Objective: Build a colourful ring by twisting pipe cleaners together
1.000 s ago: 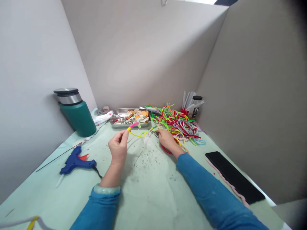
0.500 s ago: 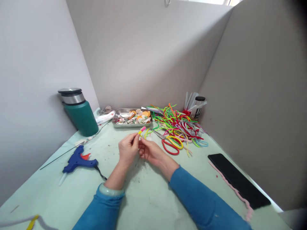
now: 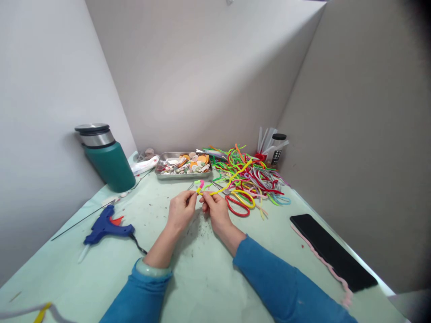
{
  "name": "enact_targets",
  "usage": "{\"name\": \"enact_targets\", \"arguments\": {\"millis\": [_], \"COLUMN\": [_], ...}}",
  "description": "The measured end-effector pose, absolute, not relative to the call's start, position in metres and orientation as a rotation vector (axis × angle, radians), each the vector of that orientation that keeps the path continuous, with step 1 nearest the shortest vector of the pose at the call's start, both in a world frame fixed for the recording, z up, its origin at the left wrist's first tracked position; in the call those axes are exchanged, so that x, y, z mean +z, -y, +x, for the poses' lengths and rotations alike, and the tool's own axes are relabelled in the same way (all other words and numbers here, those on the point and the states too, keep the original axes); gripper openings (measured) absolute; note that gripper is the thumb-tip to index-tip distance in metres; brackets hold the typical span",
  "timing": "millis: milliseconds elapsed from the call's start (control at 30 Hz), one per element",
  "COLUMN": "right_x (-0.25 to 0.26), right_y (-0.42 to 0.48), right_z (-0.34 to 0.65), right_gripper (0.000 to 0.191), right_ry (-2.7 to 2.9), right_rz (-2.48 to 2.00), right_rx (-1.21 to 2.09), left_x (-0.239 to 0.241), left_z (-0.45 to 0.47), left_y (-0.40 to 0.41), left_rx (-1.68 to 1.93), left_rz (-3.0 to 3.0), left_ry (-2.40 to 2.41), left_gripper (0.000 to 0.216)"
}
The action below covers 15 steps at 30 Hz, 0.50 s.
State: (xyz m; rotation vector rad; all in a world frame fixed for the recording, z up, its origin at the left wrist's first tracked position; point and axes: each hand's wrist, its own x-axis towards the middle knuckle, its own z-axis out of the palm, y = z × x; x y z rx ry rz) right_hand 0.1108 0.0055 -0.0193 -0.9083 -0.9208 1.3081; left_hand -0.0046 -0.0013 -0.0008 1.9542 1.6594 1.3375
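Note:
My left hand pinches the near end of a yellow pipe cleaner, where a small bit of pink and yellow shows above the fingertips. Close beside it, my right hand has thumb and fingers closed on the same pipe cleaner. Its long free end slants up and right over a heap of coloured pipe cleaners. Scissors with one red and one yellow handle lie just right of my right hand, their blades pointing away to the left.
A metal tray of small wooden and patterned pieces stands at the back. To the left are a green bottle and a blue glue gun. A black phone-like slab lies at right, beside a pink fuzzy strand. Grey panels enclose the table.
The yellow pipe cleaner now stretches out to the upper right; before, only a short pink-and-yellow end showed. My right hand has turned and gripped it. The view has shifted slightly.

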Motion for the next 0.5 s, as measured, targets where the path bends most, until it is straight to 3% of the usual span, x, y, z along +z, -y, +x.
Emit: {"name": "enact_targets", "arguments": {"millis": [500], "right_x": [-0.0220], "right_y": [-0.0030], "right_z": [0.1212], "right_gripper": [0.029], "right_ry": [1.297], "right_rz": [-1.037], "right_rx": [0.858], "left_x": [-0.0007], "left_z": [-0.0023], "left_y": [0.0028], "left_rx": [1.304], "left_rz": [2.094], "left_ry": [-1.674], "left_gripper": [0.023]}}
